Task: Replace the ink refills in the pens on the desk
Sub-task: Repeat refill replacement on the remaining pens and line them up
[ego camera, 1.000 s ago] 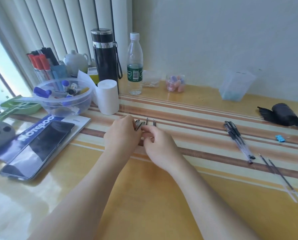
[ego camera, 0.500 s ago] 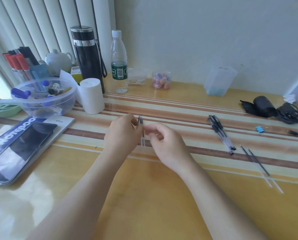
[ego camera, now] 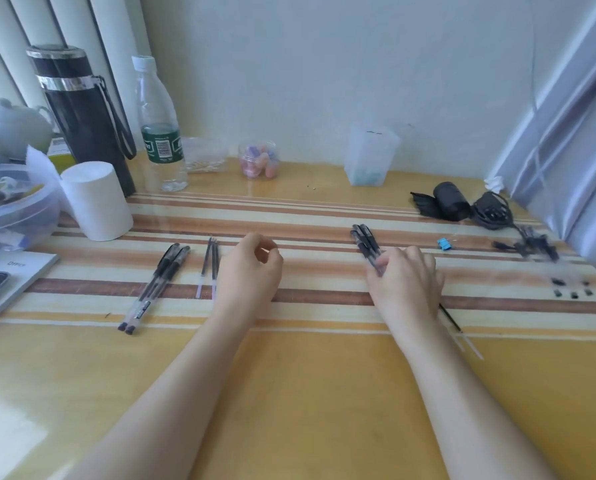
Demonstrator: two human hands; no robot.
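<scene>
**Gripping the pen bundle right of centre, other hand idle**

Right of centre, the right hand (ego camera: 407, 282) lies over the near ends of a bundle of black pens (ego camera: 365, 241), its fingers curled round them. The capped ends fan out toward the top of the frame. The left hand (ego camera: 250, 271) sits in the middle, fingers loosely curled, thumb near the forefinger, holding nothing that I can see.

Just left of that hand, two refills (ego camera: 209, 266) lie side by side on the striped desk (ego camera: 289, 393). Two pens (ego camera: 158, 284) lie together a little further left. A dark refill (ego camera: 450, 319) pokes out from under the right wrist toward the lower right.

Further right are a blue clip (ego camera: 445, 244) and some small black caps (ego camera: 572, 289). A black pouch (ego camera: 445, 202) lies near the right wall. At upper left stand a black flask (ego camera: 82, 116), a water bottle (ego camera: 159, 133) and a white paper roll (ego camera: 95, 202).
</scene>
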